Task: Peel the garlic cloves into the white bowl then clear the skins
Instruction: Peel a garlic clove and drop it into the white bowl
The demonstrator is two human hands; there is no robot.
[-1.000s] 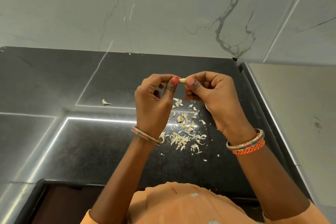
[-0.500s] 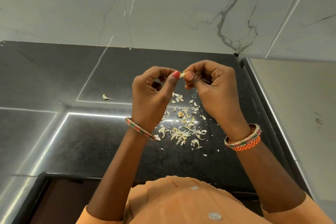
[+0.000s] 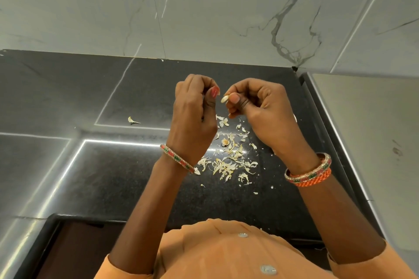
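My right hand [image 3: 260, 108] pinches a small pale garlic clove [image 3: 224, 99] between thumb and forefinger, held above the black counter [image 3: 113, 176]. My left hand [image 3: 195, 115] is just left of it, a short gap away, with fingers curled and the thumb pressed against them; I see nothing in it. Below and between the hands lies a scattered pile of garlic skins [image 3: 229, 161]. The white bowl is not in view.
A single stray skin [image 3: 133, 120] lies on the counter to the left. A marble wall [image 3: 204, 7] rises behind the counter. A raised beige surface with a dark edge [image 3: 362, 142] borders the counter on the right.
The hands, which were joined on the clove, have come apart. The clove stayed in my right hand and my left hand drew back to the left.
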